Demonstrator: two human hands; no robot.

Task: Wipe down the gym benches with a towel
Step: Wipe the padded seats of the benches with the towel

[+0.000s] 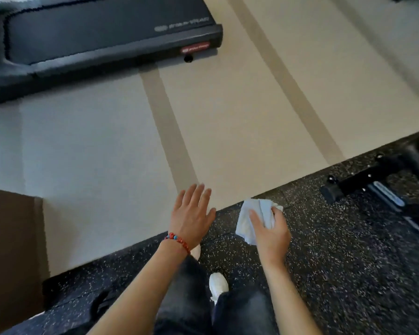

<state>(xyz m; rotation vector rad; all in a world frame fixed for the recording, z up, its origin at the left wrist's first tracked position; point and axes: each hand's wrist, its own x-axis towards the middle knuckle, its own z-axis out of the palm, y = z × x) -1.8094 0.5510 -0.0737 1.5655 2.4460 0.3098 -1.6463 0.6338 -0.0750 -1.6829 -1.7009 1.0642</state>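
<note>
Crumpled pale-blue towel [254, 217], long axis running 11 to 5 o'clock, gripped in right hand [271, 232] above speckled rubber flooring [348, 262]; left hand [191, 213] splayed flat, holding nothing.

- This is a gym.
- At the far left stands a treadmill [102, 37], dark grey, with a maker's mark on its deck and a red label on its end.
- The near floor is black rubber matting [336, 262] flecked with white, the kind laid under weights.
- Beyond it lies pale flooring [228, 112] with darker stripes.
- At the right, a black metal equipment frame [363, 182] with bolts rests on the matting.
</note>
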